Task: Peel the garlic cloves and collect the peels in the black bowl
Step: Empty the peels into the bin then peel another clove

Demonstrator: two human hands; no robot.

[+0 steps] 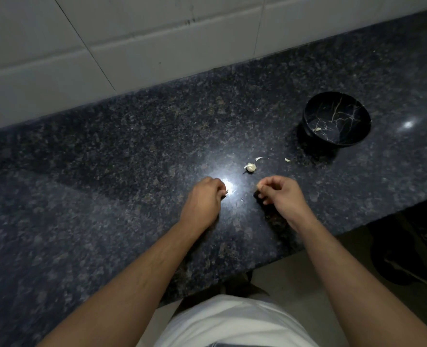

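Head view shows you the dark speckled table (107, 171) under a white tiled wall (107, 46). Your black bowl (337, 120) sits far right, one peel scrap (317, 129) inside. Your left hand (203, 201) is curled, pinching something small I cannot identify. Your right hand (280, 194) pinches a garlic clove (258, 187). Another clove (251, 167) and two loose peels (258, 159) lie between hands and bowl.

Counter (94, 171) is wide open on the frame's left. Right side's busier: black bowl (337, 118) sits upper right, with a garlic clove (251, 167) and peel scraps (287, 160) scattered mid-frame toward it.
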